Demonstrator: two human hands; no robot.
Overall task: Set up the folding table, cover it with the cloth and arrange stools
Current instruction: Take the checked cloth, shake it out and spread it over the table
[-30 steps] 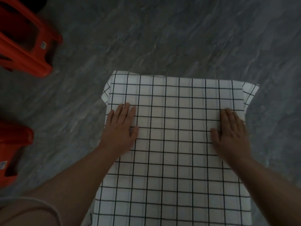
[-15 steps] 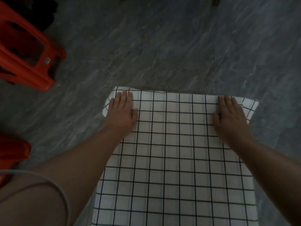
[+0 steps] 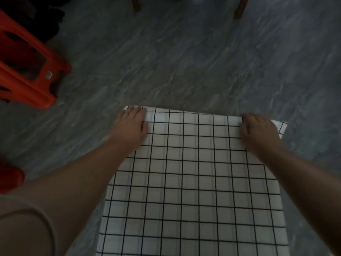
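Head view: grey marbled floor [image 3: 184, 61] all around; orange stool [image 3: 27, 71] tipped at upper left, well apart from the cloth; part of a second red stool [image 3: 10, 179] at left edge; two brown furniture legs [image 3: 136, 4] at top. White black-gridded cloth [image 3: 193, 182] spread flat over the table. Left hand [image 3: 130, 127] palm-down, fingers curling over the far-left edge. Right hand [image 3: 258, 130] likewise at far-right corner, fingers bent over the edge; whether pinching or merely pressing, unclear.
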